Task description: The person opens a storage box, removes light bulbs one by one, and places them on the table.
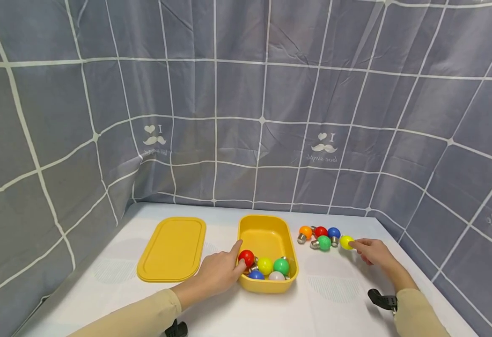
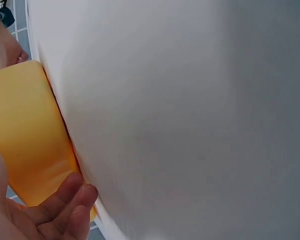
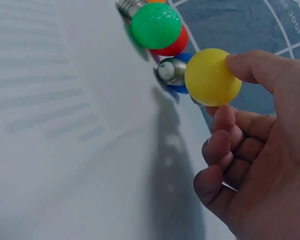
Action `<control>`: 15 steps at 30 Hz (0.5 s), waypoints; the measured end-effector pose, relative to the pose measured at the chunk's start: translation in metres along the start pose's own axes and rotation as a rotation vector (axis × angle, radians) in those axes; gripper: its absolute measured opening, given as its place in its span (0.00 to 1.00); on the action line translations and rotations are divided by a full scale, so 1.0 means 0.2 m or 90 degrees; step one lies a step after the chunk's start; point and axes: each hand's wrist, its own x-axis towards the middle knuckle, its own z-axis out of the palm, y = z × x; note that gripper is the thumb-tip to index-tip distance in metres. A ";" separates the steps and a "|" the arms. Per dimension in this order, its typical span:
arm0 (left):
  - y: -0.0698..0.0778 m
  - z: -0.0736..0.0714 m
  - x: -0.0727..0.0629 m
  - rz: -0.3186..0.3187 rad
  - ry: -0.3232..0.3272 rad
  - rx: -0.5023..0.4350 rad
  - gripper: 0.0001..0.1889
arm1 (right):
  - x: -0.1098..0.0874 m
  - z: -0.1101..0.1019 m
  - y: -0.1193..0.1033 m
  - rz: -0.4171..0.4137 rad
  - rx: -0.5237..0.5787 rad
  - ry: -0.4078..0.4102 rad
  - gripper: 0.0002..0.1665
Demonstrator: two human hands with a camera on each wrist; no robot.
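My right hand [image 1: 374,252] pinches a yellow light bulb [image 3: 212,77] by its round globe, between thumb and fingers. Close beside it on the table lie a green bulb [image 1: 324,243], a blue bulb [image 1: 334,232], a red bulb [image 1: 320,232] and an orange bulb [image 1: 305,231], with silvery screw bases. My left hand [image 1: 222,269] holds the left side of an uncovered yellow box [image 2: 30,115], thumb over the rim and other fingers along the outer wall. Inside the box's near half sit several bulbs, among them a red bulb [image 1: 246,257] near the left thumb.
A yellow lid [image 1: 172,249] lies flat on the white table [image 1: 115,299], left of the box. Grey curtains [image 1: 237,93] with white grid lines stand behind the table and at both sides.
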 end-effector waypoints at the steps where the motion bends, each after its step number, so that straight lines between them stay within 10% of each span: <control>1: 0.00 0.00 0.00 0.001 0.001 -0.003 0.34 | 0.00 0.00 0.01 0.004 -0.004 0.002 0.38; 15: 0.01 -0.01 -0.01 -0.021 0.004 -0.019 0.38 | 0.01 0.05 0.02 0.041 -0.030 -0.003 0.42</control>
